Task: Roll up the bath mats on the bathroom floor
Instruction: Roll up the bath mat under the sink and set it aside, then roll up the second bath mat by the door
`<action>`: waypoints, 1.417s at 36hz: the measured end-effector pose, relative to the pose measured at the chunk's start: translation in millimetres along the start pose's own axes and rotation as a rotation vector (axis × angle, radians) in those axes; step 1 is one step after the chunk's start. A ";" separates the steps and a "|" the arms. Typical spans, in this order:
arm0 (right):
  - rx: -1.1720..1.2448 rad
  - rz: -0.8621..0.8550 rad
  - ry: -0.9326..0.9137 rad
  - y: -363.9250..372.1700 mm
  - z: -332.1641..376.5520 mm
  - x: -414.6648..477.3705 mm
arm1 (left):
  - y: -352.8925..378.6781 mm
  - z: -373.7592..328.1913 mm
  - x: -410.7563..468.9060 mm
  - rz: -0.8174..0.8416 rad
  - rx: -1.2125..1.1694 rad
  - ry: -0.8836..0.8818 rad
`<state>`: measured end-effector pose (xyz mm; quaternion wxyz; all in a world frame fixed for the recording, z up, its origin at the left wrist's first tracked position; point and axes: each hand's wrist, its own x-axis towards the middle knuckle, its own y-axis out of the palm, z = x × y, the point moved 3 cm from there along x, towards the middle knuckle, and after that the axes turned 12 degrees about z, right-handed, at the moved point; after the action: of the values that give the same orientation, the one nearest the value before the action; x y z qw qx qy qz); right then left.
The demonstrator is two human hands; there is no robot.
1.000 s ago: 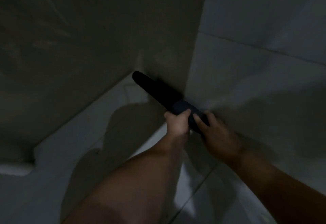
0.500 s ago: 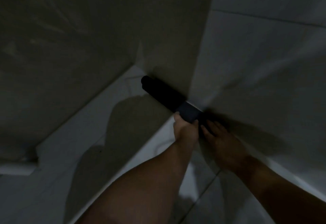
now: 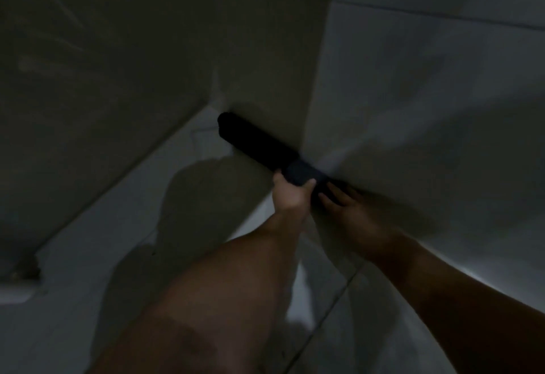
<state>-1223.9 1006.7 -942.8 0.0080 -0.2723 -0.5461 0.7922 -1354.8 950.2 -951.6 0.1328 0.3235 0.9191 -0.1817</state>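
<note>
A dark rolled bath mat lies along the foot of a wall, its far end near the corner and its near end under my hands. My left hand grips the roll from the front, thumb and fingers curled around it. My right hand rests on the roll's near end, fingers spread flat over it, right against the wall. The light is dim and the near tip of the roll is hidden by my hands.
Pale tiled walls meet in an outward corner just above the roll. The light tiled floor stretches to the lower left, with my shadow on it. A white fixture edge shows at far left.
The roll has gone down from a tilted hold to lie against the base of the wall. Both hands followed it, and my right hand's fingers flattened over its end.
</note>
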 end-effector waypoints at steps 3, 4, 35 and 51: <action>-0.047 0.034 0.020 1.6 1.8 3.3 | -5.5 -1.1 -6.2 0.005 0.329 0.004; -0.050 0.022 0.024 0.8 2.1 1.7 | -6.5 -2.7 -9.7 0.001 0.397 0.032; 0.016 0.038 0.225 4.2 -13.6 -99.0 | 32.1 9.2 -42.9 0.210 0.707 0.412; 0.128 -0.021 0.369 7.7 -10.7 -205.8 | 36.4 7.3 -86.7 0.345 1.078 0.546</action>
<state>-1041.8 949.0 -865.3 0.1336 -0.4058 -0.4866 0.7620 -1265.0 926.1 -935.8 -0.2612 0.5234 0.6335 -0.5064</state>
